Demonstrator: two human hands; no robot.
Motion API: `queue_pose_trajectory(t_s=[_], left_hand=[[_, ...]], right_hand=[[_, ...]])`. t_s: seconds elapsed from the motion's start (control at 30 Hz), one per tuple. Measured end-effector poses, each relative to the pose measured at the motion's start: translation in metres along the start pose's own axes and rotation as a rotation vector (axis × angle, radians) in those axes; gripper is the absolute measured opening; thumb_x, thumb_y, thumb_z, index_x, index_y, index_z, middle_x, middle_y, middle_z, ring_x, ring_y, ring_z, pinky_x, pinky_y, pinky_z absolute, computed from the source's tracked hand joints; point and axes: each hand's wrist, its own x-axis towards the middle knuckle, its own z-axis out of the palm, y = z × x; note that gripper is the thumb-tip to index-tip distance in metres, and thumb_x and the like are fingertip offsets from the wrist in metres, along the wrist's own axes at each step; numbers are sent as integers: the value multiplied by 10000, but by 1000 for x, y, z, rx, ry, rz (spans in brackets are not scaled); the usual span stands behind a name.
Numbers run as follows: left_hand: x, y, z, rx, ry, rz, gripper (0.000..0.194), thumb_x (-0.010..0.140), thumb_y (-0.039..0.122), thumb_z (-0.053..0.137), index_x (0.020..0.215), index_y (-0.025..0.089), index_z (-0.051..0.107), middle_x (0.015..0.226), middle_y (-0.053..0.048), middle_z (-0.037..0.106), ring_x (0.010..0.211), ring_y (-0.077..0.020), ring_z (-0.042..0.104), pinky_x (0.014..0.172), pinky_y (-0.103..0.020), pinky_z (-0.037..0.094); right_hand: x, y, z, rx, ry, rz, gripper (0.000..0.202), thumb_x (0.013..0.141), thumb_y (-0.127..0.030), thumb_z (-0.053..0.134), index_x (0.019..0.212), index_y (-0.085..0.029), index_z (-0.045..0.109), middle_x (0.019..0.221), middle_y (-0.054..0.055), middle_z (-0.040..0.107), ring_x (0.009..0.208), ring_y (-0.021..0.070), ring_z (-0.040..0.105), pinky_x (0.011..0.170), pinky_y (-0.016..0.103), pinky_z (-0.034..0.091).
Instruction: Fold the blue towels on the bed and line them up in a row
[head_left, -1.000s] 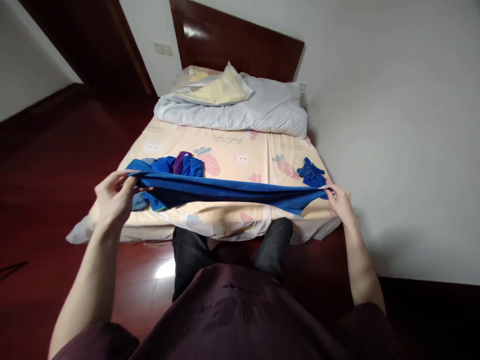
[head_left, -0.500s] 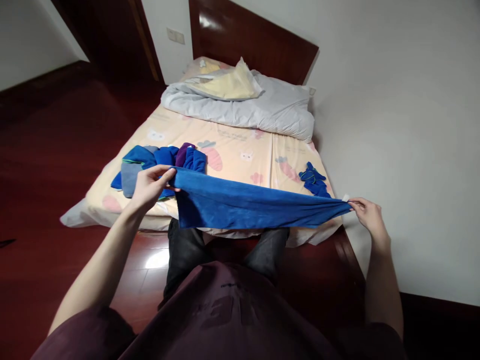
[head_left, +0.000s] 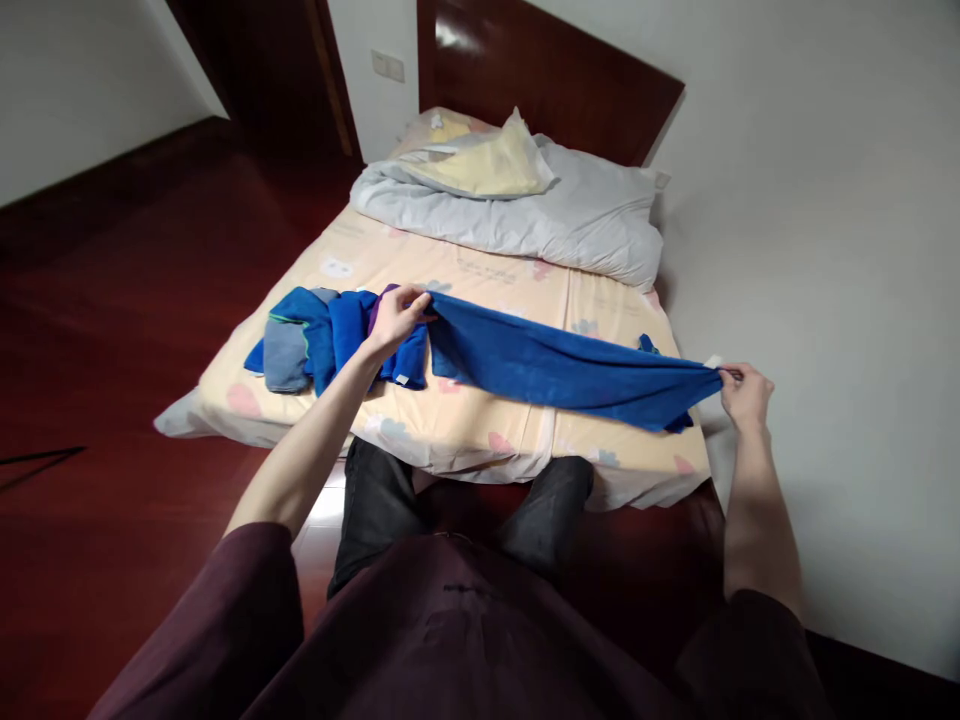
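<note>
A blue cloth (head_left: 562,365) is stretched wide over the front part of the bed. My left hand (head_left: 399,318) pinches its upper left corner, beside a pile of cloths. My right hand (head_left: 746,393) grips the far right end, where a small white tag shows, out past the bed's right edge. The pile of blue, grey and purple cloths (head_left: 286,355) lies at the left front of the bed. Another small blue cloth (head_left: 647,345) shows only in part behind the stretched one.
The bed (head_left: 337,265) has a patterned sheet, with a grey-white quilt (head_left: 600,205) and a yellow pillow (head_left: 495,168) near the dark headboard (head_left: 540,70). A wall stands close on the right. A thin dark object (head_left: 45,456) shows at the far left over the floor.
Both hands have moved the blue cloth forward over the bed, my left hand also to the right. It now covers most of the small blue cloth on the right. The view has shifted slightly.
</note>
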Motion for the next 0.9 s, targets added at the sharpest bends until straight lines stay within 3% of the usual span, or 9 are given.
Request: queue_pose_trajectory(t_s=[0.07, 0.17, 0.33, 0.53, 0.7, 0.8, 0.9], left_hand=[[12, 0, 1, 24, 32, 92, 537, 825, 637, 799, 943, 135, 650, 896, -62, 687, 917, -219, 718, 928, -468, 651], [11, -3, -3, 89, 74, 169, 532, 866, 663, 750, 985, 157, 636, 950, -62, 703, 1007, -232, 729, 1004, -458, 614], [-29, -29, -15, 193, 47, 152, 509, 905, 666, 686, 1026, 175, 637, 1038, -106, 751, 1113, -279, 743, 1031, -436, 586], [-96, -104, -32, 519, -277, -56, 419, 955, 551, 598, 1053, 155, 694, 1205, -187, 772, 1096, -297, 738, 959, -397, 590], [-137, -168, -45, 780, -583, -165, 333, 921, 298, 493, 1123, 129, 696, 1262, -196, 741, 1181, -302, 687, 1059, -453, 550], [-150, -180, -45, 918, -726, -45, 300, 908, 216, 481, 1102, 153, 702, 1297, -178, 702, 1334, -306, 577, 1158, -482, 478], [-156, -177, -36, 1056, -814, 92, 279, 940, 190, 488, 1116, 174, 704, 1282, -159, 678, 1329, -308, 532, 1202, -497, 412]], right_hand=[[8, 4, 11, 22, 101, -37, 227, 937, -150, 562, 1089, -96, 723, 1116, 229, 754, 933, 209, 679, 953, 329, 513], [5, 16, 29, 29, 187, -65, 299, 957, -170, 514, 1170, -71, 700, 1204, 252, 720, 999, 226, 678, 972, 336, 520], [-32, 45, 71, 2, 112, -121, 318, 961, -169, 464, 1163, -114, 704, 1244, 243, 706, 1094, 251, 671, 1047, 359, 504], [-96, 100, 144, 26, -87, -118, 242, 881, -177, 473, 971, -161, 698, 1079, 180, 729, 1061, 279, 680, 1055, 441, 524], [-157, 138, 192, 24, -285, -19, 186, 817, -177, 491, 861, -193, 671, 958, 138, 716, 973, 277, 648, 1019, 447, 535], [-186, 141, 205, -40, -353, -34, 213, 830, -163, 496, 901, -187, 694, 1022, 151, 723, 1023, 291, 617, 1013, 460, 516], [-200, 133, 211, -132, -371, -128, 301, 894, -145, 478, 1060, -172, 727, 1180, 180, 726, 1147, 326, 574, 1064, 501, 453]])
